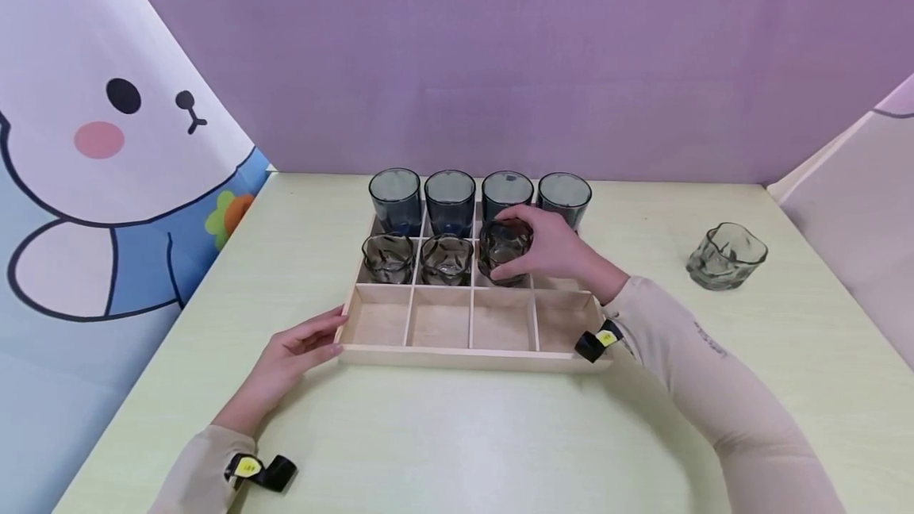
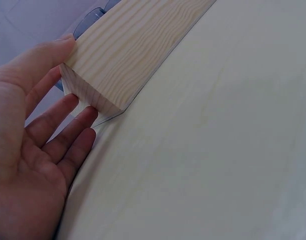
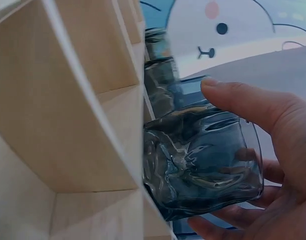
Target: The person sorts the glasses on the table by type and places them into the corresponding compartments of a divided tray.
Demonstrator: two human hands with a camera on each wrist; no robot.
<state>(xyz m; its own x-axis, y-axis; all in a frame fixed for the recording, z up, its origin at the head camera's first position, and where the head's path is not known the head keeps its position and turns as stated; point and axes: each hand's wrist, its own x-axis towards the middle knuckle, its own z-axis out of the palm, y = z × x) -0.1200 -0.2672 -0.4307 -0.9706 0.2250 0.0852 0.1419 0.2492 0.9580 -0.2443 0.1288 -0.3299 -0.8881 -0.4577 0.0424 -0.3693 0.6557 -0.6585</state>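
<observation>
My right hand grips a smoky wavy-sided glass by its sides, thumb opposite the fingers. This glass stands upright in the head view, at the third compartment of the middle row of a wooden divided tray; the right wrist view shows its rippled wall close up. Two matching wavy glasses, one and another, sit in the compartments to its left. My left hand touches the tray's front left corner, its fingertips against the end wall and its thumb at the corner.
Taller blue-grey glasses line the tray's back row. Off to the right, another wavy glass stands on the pale table. The front row of compartments holds no glasses. A purple backdrop rises behind the table.
</observation>
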